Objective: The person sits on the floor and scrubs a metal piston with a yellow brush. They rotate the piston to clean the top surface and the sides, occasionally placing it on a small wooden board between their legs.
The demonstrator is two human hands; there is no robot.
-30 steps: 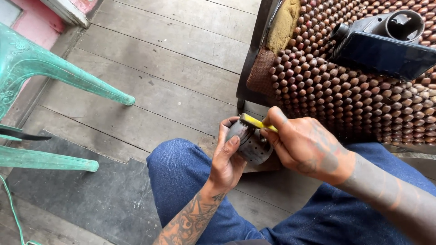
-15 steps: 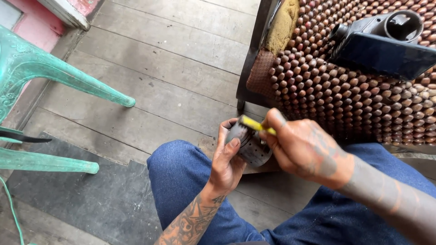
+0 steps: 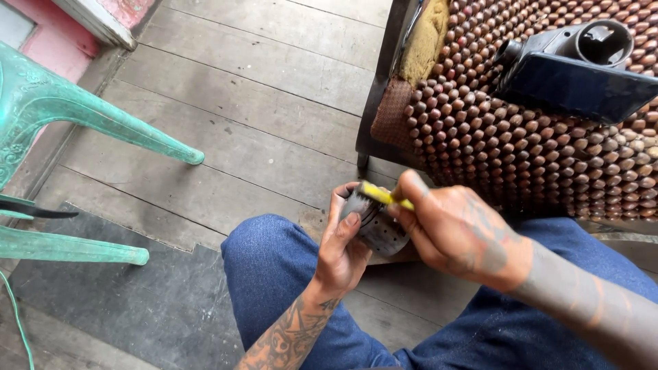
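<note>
two hands, left hand [image 3: 340, 250] gripping one perforated cylinder [image 3: 379, 227], right hand [image 3: 458, 233] one yellow brush [image 3: 384, 196]

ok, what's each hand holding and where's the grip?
Left hand grips the perforated grey metal cylinder around its side, thumb across its end. Right hand pinches the yellow-handled brush by the handle, its head against the cylinder's end.

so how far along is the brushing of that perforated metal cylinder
Done: the black plastic housing already lies apart on the brown wooden bead seat mat, so the part is out. In hand: the left hand grips the grey perforated metal cylinder while the right hand works a yellow-handled brush against its top edge. Left: how clean it is cannot be judged, and it is not back in the housing.
</note>
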